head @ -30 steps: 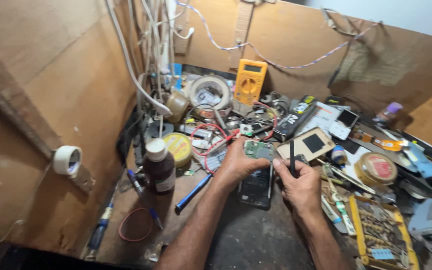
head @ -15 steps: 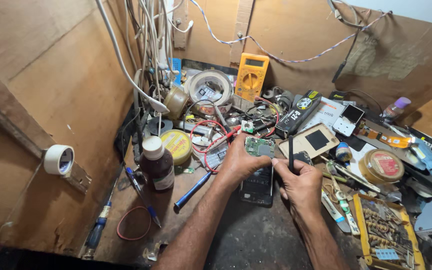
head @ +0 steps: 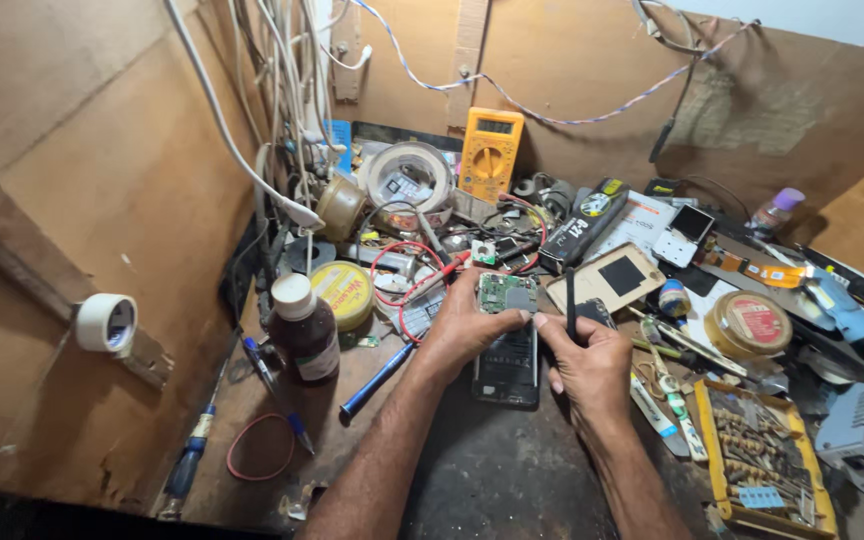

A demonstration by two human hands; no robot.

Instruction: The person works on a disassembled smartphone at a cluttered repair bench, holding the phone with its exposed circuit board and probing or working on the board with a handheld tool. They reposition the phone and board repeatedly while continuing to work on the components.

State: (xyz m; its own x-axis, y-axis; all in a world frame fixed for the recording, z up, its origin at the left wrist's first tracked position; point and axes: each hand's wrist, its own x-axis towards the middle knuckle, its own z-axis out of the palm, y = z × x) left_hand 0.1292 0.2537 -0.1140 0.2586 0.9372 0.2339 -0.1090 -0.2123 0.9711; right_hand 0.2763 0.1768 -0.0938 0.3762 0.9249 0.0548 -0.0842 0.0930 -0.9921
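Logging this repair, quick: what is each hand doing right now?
Left hand: closed on the opened phone, steadying it.
Right hand: closed on a thin black tool.

A cluttered repair desk (head: pixel 492 480) with a dark, worn top.

The opened phone (head: pixel 506 345) lies near the middle; left of it stand a brown bottle (head: pixel 306 330) and a yellow tin (head: pixel 344 293), behind it leans a yellow multimeter (head: pixel 491 153), right of it sits a round tin (head: pixel 748 324), and nearer left lies a red rubber band (head: pixel 260 447).

I note matt, rough wooden walls (head: pixel 102 190); glossy brown glass-like bottle (head: pixel 306 340); green circuit board (head: pixel 507 293) on a glossy black phone (head: pixel 505 365); yellow plastic multimeter (head: pixel 491 155)
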